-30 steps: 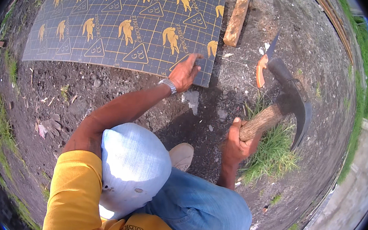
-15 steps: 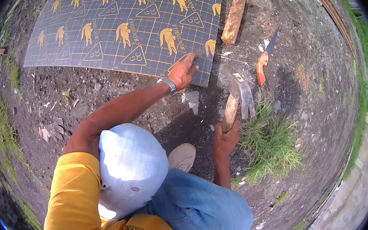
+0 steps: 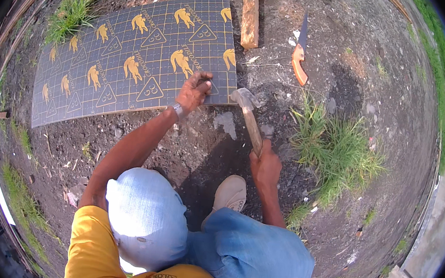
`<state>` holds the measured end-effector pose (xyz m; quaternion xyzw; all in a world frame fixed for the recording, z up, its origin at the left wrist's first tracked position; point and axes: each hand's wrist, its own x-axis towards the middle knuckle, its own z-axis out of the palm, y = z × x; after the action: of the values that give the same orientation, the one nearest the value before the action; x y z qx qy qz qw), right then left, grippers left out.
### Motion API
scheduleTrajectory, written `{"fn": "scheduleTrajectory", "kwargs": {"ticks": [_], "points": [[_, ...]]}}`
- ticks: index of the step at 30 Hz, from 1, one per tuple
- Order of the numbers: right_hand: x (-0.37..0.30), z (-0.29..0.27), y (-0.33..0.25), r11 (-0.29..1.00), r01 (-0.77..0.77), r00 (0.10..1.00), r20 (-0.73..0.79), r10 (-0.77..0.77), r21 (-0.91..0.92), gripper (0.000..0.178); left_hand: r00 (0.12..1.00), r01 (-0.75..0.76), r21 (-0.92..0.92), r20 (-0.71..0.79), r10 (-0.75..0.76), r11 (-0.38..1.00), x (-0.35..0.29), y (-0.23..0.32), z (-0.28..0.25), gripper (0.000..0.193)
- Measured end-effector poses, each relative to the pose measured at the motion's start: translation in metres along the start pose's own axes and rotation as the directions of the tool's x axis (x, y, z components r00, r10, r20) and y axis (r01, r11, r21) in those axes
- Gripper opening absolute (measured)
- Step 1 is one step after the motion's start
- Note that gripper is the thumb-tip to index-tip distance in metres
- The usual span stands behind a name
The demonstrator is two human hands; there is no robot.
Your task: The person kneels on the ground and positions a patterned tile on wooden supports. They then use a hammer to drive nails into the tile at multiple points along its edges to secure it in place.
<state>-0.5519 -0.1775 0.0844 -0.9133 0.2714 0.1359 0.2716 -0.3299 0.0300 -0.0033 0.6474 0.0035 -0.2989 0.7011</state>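
— Hammer point(image 3: 248, 117) came down since a second ago: it was cocked out at 3 o'clock over the grass, now its head sits at the dark printed sheet's point(image 3: 133, 61) near corner, just beside the left hand point(image 3: 194, 90).

— Grip?

— Right hand point(image 3: 265, 164), fingers wrapped tight on the wooden handle's lower end. Left hand's fingers bunched and pressed on the sheet's corner, maybe pinching a nail; too small to tell.

— Where's the sheet?

— Flat on bare dirt, 11 o'clock from the hands. Wooden block point(image 3: 250, 13) at its 12 o'clock edge, orange-handled knife point(image 3: 299, 52) at 1 o'clock, grass tuft point(image 3: 334, 150) at 3.

— Risk?

— My read: hammer head lands so near those left fingers that a skewed strike could hit them. Soft ground under the corner could let the sheet bounce or shift. Shoe point(image 3: 230, 193) is near the handle's swing path too.

— Other changes?

— Left hand kept its spot on the corner; knife and block haven't moved.
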Motion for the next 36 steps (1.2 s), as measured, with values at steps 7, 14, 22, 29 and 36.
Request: {"fn": "scheduleTrajectory", "kwargs": {"ticks": [7,14,22,29,36], "points": [[-0.075,0.037,0.066,0.878,-0.283,0.958,0.079,0.274,0.386,0.035,0.970,0.122,-0.010,-0.211,-0.121,0.993,-0.047,0.042,-0.118,0.029],[-0.076,0.020,0.083,0.177,-0.549,0.825,0.496,0.270,0.817,0.022,0.760,0.234,-0.150,-0.588,-0.277,0.960,-0.110,0.031,-0.195,0.047],[0.037,-0.054,0.059,-0.148,-0.204,0.894,0.246,0.374,0.968,0.022,0.531,0.609,-0.205,-0.612,-0.586,0.766,-0.117,0.018,-0.203,0.063],[0.027,0.030,0.014,0.155,-0.639,0.767,0.641,0.046,0.754,0.019,0.502,0.659,-0.270,-0.537,-0.678,0.702,-0.114,0.014,-0.195,0.061],[0.028,0.014,0.042,-0.100,-0.481,0.857,0.491,0.158,0.871,0.022,0.528,0.649,-0.334,-0.448,-0.721,0.683,-0.122,0.005,-0.206,0.065]]}}
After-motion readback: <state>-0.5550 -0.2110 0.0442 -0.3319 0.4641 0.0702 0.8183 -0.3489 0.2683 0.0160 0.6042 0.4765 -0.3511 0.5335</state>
